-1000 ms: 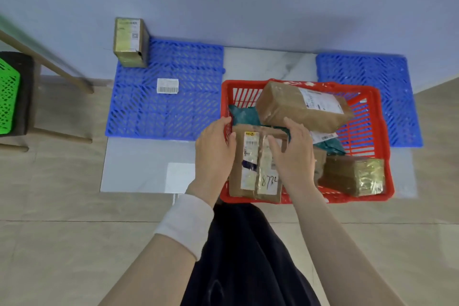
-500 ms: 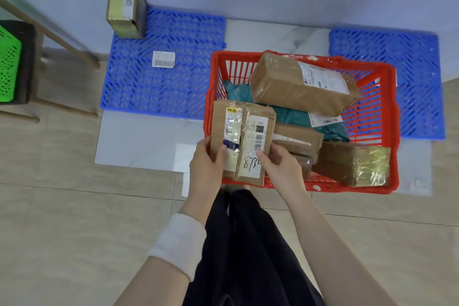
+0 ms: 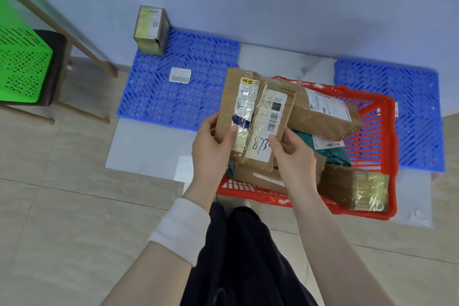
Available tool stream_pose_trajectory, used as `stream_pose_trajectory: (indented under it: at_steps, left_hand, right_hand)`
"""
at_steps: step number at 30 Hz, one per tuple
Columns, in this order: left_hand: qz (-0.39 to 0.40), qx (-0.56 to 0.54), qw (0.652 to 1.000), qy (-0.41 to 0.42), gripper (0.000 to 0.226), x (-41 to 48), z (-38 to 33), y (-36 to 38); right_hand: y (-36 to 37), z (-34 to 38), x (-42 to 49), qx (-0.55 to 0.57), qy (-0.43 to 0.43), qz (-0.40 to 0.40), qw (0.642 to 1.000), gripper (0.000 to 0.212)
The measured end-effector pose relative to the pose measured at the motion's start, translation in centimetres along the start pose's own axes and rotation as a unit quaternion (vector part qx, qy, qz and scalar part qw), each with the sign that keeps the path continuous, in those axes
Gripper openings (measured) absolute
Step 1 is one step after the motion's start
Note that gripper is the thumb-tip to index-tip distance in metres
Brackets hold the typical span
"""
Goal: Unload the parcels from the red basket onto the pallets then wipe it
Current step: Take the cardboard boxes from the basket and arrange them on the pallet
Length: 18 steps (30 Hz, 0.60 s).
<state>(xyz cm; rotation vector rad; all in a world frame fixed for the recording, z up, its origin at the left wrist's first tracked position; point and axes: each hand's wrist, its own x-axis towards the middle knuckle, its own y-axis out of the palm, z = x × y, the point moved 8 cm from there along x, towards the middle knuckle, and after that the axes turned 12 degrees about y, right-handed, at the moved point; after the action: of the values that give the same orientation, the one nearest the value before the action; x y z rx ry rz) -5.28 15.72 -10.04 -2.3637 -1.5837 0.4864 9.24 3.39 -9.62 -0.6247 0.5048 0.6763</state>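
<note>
The red plastic basket (image 3: 387,131) sits on the floor between two blue slatted plastic pallets: the left pallet (image 3: 154,102) carries a small taped cardboard box (image 3: 150,30) at its far-left corner; the right pallet (image 3: 419,117) lies beside the basket. Brown cardboard parcels (image 3: 325,112) lie piled inside the basket.

Both bare forearms reach forward from the bottom of the view, converging toward the middle. The left hand (image 3: 211,146) is closed on the lower left edge of a brown parcel (image 3: 250,119), thumb pressed flat on its front, the other fingers hidden behind it. A white band (image 3: 180,230) wraps the left wrist. The right hand (image 3: 293,156) grips the parcel's lower right edge, thumb on the label, palm turned inward.
</note>
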Motion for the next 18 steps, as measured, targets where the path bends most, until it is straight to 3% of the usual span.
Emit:
stream_pose_trajectory:
  at_steps: [8,18]
  left_hand:
    - [-0.017,-0.081,0.996,0.038,0.040,8.7,-2.4,-6.3]
    - [0.010,-0.117,0.993,-0.024,0.039,25.6,6.0,-12.3]
  right_hand:
    - [6.8,9.6,2.4,0.030,-0.049,0.002,0.998,0.031]
    - [22.2,15.5,11.8,0.127,0.026,0.023,0.991,0.031]
